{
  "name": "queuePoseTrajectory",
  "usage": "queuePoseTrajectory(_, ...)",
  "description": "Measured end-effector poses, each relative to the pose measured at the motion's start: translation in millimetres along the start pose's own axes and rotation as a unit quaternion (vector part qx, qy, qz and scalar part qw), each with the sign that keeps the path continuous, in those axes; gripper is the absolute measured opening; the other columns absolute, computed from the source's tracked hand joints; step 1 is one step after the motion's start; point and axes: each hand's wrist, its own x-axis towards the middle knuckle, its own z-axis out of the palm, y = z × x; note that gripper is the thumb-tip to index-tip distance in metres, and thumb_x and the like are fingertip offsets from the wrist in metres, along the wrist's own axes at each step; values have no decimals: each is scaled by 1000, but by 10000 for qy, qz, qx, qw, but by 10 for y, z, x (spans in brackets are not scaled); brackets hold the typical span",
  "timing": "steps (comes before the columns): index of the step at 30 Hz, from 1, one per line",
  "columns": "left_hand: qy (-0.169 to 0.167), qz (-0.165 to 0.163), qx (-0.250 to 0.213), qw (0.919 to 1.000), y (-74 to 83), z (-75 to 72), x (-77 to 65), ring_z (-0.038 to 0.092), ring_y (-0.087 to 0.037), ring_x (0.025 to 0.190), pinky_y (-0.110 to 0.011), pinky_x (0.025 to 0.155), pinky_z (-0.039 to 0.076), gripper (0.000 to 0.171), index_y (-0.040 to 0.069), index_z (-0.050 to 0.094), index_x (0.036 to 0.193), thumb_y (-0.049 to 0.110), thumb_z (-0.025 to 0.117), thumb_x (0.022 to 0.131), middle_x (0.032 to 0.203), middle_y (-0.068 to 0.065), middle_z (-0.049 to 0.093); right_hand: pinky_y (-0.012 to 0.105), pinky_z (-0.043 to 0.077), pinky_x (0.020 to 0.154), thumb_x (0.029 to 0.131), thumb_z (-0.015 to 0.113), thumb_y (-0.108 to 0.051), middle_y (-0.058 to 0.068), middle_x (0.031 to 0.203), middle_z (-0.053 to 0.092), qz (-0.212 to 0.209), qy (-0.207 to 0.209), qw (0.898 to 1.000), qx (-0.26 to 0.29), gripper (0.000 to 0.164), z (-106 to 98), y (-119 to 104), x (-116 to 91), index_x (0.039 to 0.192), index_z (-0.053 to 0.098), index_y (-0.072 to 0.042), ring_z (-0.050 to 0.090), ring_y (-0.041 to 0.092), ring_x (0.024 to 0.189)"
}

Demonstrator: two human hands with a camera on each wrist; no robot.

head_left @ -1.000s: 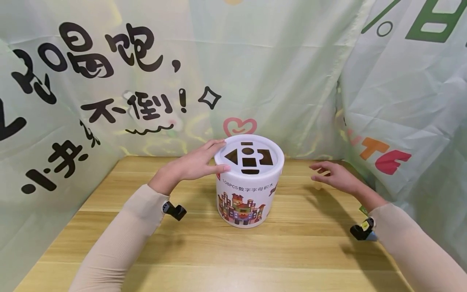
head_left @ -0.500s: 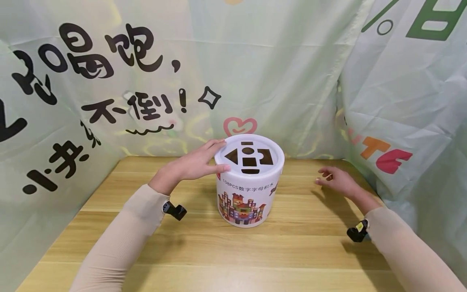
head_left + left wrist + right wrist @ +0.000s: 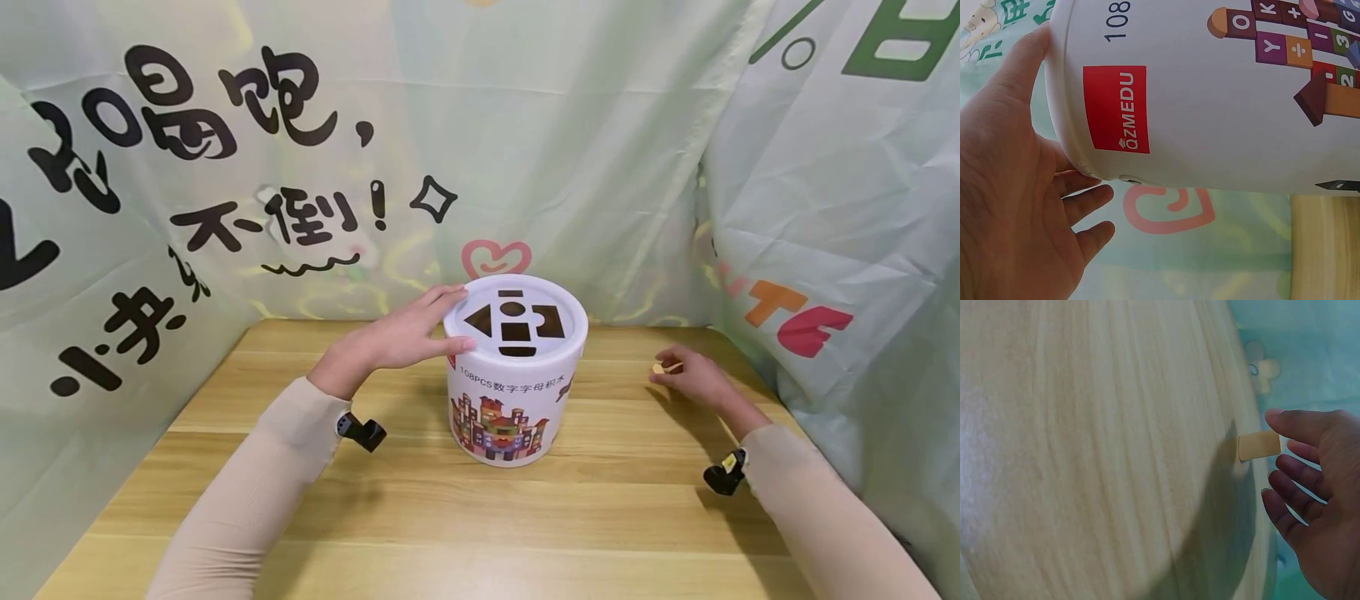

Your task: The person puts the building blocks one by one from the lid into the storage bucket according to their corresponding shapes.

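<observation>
A white toy-block bucket (image 3: 510,408) stands upright on the table, printed with a castle of colored blocks. Its white lid has several dark cutouts, among them a triangle, a circle and a square. My left hand (image 3: 390,337) rests against the left side of the lid rim, thumb in front and fingers toward the back. In the left wrist view the fingers look spread and loosely bent, partly hidden behind the rim. To the right of the bucket, my right hand (image 3: 693,375) pinches a small plain wooden block (image 3: 1259,445) between thumb and forefinger, over the table's right edge area.
The wood-grain table (image 3: 450,533) reaches back to a printed pale green curtain (image 3: 600,167), which also hangs along the left and right sides. Black wrist cameras sit on both sleeves.
My right hand has shifted slightly downward and right, and its fingers have drawn together; a wooden block now shows between them. The left hand and the bucket stay in place.
</observation>
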Motion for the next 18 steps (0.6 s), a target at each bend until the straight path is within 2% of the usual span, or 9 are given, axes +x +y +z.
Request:
queuePoseTrajectory(11,16,-22,13,10000,17,-13,-5,21,-24,145,-49,113,27,97,18,20,158,75,50,86,161,-2,16,51,52,82,94,66,-17,30,110,61,-135,209,9997,85,39,46,87,46,119,57,12,59,47,103)
queuePoseTrajectory(18,-7,-9,15,10000,18,-8,-14,22,-26,145,-51,113,27,96,17,19,158,74,50,86,162,-4,15,41,53,77,94,62,-6,31,112,62,-114,292,9993,207,33,92,122,56,121,57,12,60,47,103)
